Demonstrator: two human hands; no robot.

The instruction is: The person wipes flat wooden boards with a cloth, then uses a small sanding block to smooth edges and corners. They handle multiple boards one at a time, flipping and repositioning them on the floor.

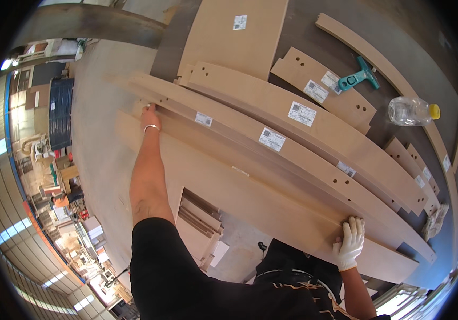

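With your left hand (150,114) (bare, with a wristband) closed on the long board's (271,176) far end and your gloved right hand (350,241) gripping its near edge, you are squaring it on the stack. Next calls for an even, two-handed shift.

one bottle (413,111), one clamp (358,77)

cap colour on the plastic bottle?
Yellow. The clear plastic bottle lies on its side on the dark table, cap pointing right; head view shows it.
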